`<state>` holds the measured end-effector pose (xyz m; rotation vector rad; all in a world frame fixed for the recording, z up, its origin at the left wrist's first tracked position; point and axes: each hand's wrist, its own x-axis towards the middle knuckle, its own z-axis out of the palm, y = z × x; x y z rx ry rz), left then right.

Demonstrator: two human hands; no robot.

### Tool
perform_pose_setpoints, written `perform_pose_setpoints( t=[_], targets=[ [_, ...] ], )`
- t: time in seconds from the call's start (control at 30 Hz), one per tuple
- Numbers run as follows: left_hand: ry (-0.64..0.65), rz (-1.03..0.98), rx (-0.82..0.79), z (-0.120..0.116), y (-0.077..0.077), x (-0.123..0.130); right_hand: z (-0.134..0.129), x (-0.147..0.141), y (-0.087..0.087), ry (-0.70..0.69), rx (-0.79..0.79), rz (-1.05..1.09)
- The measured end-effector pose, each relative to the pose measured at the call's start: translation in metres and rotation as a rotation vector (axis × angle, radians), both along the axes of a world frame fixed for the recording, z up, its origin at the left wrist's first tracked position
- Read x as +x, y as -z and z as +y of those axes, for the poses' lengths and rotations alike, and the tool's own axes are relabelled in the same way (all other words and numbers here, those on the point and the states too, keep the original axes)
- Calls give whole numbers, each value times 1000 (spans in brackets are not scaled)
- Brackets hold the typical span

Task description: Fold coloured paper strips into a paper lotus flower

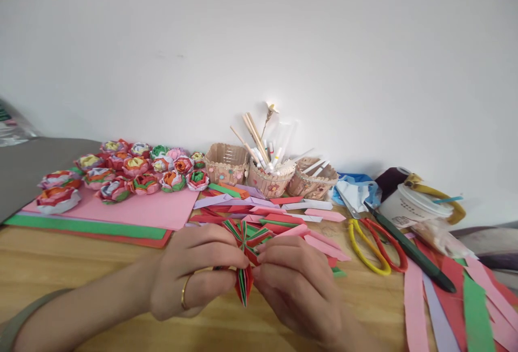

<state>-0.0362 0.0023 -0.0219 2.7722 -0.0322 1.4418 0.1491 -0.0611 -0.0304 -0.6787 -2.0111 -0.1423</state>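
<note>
Between my two hands, above the front of the wooden table, is a red and green folded paper piece (244, 282) with pointed arms spreading from its centre. My left hand (202, 271), with a gold ring, pinches its left side between thumb and fingers. From the right, my right hand (295, 282) is closed on the opposite side, its fingertips at the paper's edge. Just behind lie many folded paper strips (319, 214) in red, pink, lilac, white and green.
Folded paper flowers (135, 166) rest on pink sheets (174, 206) at the left. Three decorated baskets (226, 171) stand by the wall, some with pens and sticks. Right: scissors (368, 255), a dark green tool (421, 257), a white tub (408, 206), cut strips (477, 309).
</note>
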Motion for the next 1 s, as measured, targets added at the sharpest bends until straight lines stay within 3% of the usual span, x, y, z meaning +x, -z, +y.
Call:
perform_pose_setpoints(
  t=[0.1,0.2,0.33,0.5,0.6,0.7,0.83,1.0],
  targets=[
    [21,-4,-123,0,5,1,3,-1,1,-8,-25,4],
    [65,22,-472,0,12,2,7,-2,2,-47,-180,68],
    [55,115,-955,1,17,3,11,-4,3,-93,-594,258],
    [101,311,-1360,6,13,2,14,-5,8,-203,-1132,529],
    [116,365,-1474,10,12,2,17,-6,11,-294,-1364,672],
    [66,376,-1557,12,15,4,21,-3,14,-317,-1489,741],
    [-44,306,-1656,17,19,8,27,2,16,-239,-1476,702],
    [-113,299,-1651,20,24,9,30,5,19,-150,-1459,638]
  ],
)
